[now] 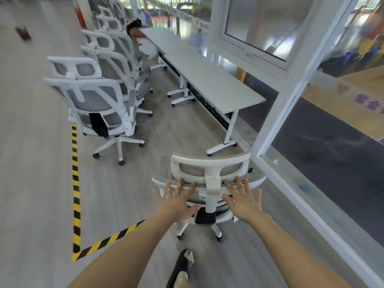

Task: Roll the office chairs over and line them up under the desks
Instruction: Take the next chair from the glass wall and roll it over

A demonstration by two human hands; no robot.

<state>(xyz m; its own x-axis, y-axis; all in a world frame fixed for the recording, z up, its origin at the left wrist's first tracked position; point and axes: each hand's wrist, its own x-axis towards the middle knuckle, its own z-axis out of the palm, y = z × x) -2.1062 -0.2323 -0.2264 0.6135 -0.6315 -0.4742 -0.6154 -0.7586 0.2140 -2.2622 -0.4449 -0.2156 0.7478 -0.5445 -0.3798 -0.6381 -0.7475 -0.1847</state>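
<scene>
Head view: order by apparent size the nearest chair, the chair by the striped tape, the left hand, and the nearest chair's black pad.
1-2. chair by the striped tape and nearest chair: look alike, at unequal distances, so unranked.
3. left hand
4. nearest chair's black pad

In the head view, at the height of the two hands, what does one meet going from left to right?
From the left: yellow-black floor tape → left hand → white chair's back post → right hand → glass wall.
</scene>
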